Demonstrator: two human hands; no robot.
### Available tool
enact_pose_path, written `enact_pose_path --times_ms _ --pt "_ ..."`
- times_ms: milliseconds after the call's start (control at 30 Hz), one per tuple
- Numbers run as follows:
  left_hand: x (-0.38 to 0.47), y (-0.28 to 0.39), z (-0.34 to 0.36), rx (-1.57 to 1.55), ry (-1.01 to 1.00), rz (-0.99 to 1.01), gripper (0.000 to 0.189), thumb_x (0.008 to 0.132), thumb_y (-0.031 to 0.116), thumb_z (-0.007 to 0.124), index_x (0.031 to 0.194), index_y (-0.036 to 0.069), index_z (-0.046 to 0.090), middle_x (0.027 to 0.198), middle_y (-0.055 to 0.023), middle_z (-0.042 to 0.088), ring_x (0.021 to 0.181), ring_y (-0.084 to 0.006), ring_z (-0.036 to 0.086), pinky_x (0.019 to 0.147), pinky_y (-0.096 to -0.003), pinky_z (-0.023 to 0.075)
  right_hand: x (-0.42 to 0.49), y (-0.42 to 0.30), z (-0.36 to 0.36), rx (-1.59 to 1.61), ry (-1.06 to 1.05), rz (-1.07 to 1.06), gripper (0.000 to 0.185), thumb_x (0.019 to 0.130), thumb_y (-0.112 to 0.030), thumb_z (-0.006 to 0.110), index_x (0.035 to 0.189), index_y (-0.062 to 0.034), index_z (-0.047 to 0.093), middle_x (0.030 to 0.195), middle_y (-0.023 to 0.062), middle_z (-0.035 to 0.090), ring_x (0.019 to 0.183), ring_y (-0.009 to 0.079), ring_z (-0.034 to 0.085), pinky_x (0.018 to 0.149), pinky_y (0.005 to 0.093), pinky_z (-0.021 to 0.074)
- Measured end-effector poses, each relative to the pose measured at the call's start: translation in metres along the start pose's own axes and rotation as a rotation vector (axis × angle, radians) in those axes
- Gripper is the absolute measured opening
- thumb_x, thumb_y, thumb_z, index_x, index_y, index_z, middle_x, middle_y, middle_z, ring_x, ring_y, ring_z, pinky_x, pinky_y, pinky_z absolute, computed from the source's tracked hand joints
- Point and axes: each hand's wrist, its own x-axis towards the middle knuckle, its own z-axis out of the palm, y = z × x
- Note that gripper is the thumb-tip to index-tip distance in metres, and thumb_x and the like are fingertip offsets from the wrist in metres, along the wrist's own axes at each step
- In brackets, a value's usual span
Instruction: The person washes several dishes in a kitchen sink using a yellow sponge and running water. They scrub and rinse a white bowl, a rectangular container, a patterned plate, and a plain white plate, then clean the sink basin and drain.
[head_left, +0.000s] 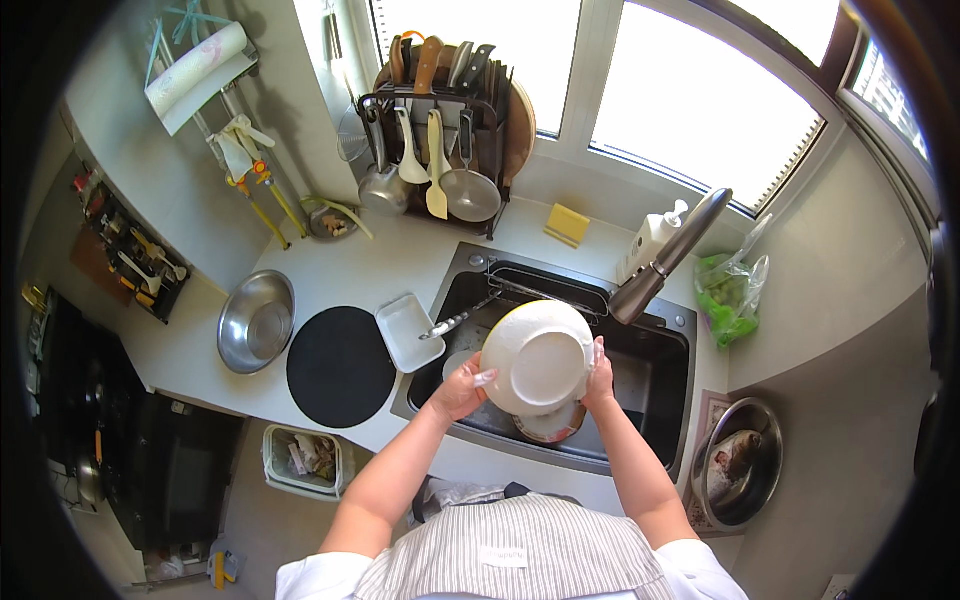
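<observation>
Both hands hold a white bowl (551, 367) above the sink, its round foot ring turned up towards me. My left hand (461, 390) grips the left rim, with the thumb on the outer wall. On the right rim is my right hand (598, 377), its fingers whitened by what looks like suds. Below the bowl, a plate with a patterned rim (551, 425) lies in the dark sink (645, 375), partly covered. Another pale dish (459, 363) shows beside my left hand. A knife with a patterned handle (450, 324) leans across the sink's left edge.
The faucet (637, 296) juts over the sink's back right, near a soap pump bottle (651, 238). Left of the sink are a white tray (405, 337), a black round mat (341, 367) and a steel bowl (256, 322). A steel basin (769, 495) holding a fish stands right.
</observation>
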Motion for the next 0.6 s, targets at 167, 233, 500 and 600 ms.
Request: enact_pose_path --times_ms 167,233,500,600 --pt "-0.004 -0.001 0.025 0.252 0.130 0.118 0.055 0.074 0.006 0.073 0.124 0.005 0.049 0.114 -0.0055 0.061 0.105 -0.0154 0.057 0.092 -0.0317 0.0456 0.007 0.027 0.001 0.040 0.069 -0.039 0.051 0.098 -0.042 0.039 0.105 0.0020 0.063 0.098 0.0068 0.065 0.087 0.0171 0.060 0.078 0.0311 0.0468" --pt "-0.002 -0.004 0.026 0.372 0.264 0.163 0.055 0.072 0.005 0.075 0.121 0.003 0.050 0.112 -0.0060 0.061 0.103 -0.0151 0.058 0.091 -0.0308 0.0459 0.002 0.024 0.005 -0.036 0.103 -0.095 0.049 0.099 -0.039 0.038 0.105 0.0032 0.062 0.097 0.0070 0.065 0.086 0.0169 0.060 0.078 0.0306 0.0466" --pt "-0.003 -0.008 0.046 0.716 0.288 0.245 0.043 0.068 0.004 0.076 0.108 0.001 0.058 0.098 -0.0043 0.064 0.091 -0.0106 0.059 0.084 -0.0282 0.0481 0.006 0.023 0.014 -0.331 0.243 -0.320 0.046 0.100 -0.031 0.035 0.127 0.0050 0.044 0.121 0.0204 0.054 0.111 0.0279 0.051 0.095 0.0351 0.0382" --pt "-0.003 -0.004 0.049 0.815 0.282 0.284 0.041 0.067 0.007 0.077 0.104 0.000 0.060 0.095 -0.0040 0.065 0.087 -0.0098 0.059 0.080 -0.0276 0.0489 -0.015 0.005 0.041 -0.598 0.268 -0.645 0.045 0.098 -0.030 0.040 0.128 0.0024 0.043 0.127 0.0248 0.047 0.118 0.0375 0.044 0.101 0.0408 0.0331"
